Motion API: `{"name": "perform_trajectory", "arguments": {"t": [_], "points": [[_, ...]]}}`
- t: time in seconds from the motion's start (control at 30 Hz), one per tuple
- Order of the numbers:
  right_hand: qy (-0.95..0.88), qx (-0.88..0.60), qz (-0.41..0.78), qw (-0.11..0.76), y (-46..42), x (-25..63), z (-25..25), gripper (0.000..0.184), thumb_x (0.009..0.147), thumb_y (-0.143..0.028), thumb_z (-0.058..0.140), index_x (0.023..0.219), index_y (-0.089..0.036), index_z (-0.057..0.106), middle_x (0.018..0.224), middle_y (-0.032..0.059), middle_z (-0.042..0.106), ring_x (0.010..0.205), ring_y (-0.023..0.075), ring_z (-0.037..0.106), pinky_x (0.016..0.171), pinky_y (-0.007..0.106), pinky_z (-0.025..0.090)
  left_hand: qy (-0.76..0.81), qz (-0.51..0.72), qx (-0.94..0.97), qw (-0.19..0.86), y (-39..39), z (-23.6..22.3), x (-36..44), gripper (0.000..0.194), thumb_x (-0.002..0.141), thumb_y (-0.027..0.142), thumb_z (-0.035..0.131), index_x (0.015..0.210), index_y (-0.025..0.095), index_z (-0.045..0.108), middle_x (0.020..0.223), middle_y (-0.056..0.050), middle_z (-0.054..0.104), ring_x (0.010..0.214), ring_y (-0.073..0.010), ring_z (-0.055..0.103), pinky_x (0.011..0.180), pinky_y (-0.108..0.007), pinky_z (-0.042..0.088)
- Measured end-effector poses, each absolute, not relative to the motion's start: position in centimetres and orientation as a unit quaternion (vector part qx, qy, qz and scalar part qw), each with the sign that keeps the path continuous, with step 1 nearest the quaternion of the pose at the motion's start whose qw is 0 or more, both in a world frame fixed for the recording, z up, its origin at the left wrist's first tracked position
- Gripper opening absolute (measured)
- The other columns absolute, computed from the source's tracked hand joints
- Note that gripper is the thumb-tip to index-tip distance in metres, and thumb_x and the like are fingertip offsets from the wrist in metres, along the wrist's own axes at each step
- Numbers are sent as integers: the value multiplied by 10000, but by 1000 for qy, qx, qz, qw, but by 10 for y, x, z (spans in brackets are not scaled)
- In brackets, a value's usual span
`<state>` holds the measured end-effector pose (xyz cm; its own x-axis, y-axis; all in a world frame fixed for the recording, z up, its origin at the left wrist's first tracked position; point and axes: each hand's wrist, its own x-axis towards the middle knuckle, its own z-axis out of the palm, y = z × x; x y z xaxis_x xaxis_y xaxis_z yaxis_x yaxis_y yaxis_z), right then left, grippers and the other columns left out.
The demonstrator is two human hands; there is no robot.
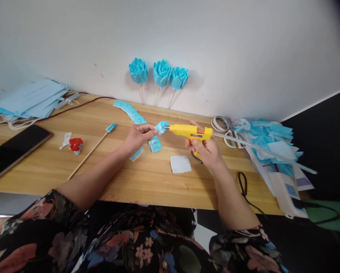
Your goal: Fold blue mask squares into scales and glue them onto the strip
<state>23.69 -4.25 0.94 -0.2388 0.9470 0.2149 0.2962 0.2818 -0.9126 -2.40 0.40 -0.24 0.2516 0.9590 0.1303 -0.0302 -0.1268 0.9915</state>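
Between the thumb and fingers of my left hand (140,137) is a small blue fabric petal (161,127), held above the table. My right hand (205,149) is wrapped round the handle of a yellow glue gun (190,131). The gun's metal nozzle is at the petal's right edge, and a long clear glue stick (261,149) sticks out of its back. Beneath my left hand lie more blue petals (155,144), and a row of them (130,110) runs toward the wall. A wooden stick with a blue tip (111,127) lies left of my left hand.
Three blue fabric flowers (162,73) on sticks lean against the wall. Blue face masks (33,99) and a phone (18,149) are at the left, near a red object (76,144). Tape (220,123), scissors (234,139), blue scraps (269,132) and a white power strip (285,189) are at the right.
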Motion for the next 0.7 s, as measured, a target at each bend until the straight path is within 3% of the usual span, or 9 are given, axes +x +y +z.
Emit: {"name": "perform_trajectory", "arguments": {"t": [0.2, 0.7], "points": [[-687, -449, 391, 416, -41, 237, 8, 339, 971, -499, 559, 961, -198, 716, 822, 19, 636, 617, 108, 516, 616, 269, 483, 398, 462, 589, 531, 4, -3, -24, 234, 730, 397, 719, 666, 177, 673, 581, 20, 511, 572, -105, 428, 557, -248, 353], [-732, -481, 307, 373, -41, 238, 13, 463, 932, -615, 539, 777, -213, 708, 749, 57, 658, 688, 184, 634, 621, 294, 510, 400, 458, 587, 535, 3, -1, -24, 243, 720, 406, 727, 671, 175, 674, 568, 28, 493, 563, -100, 411, 552, -240, 338]]}}
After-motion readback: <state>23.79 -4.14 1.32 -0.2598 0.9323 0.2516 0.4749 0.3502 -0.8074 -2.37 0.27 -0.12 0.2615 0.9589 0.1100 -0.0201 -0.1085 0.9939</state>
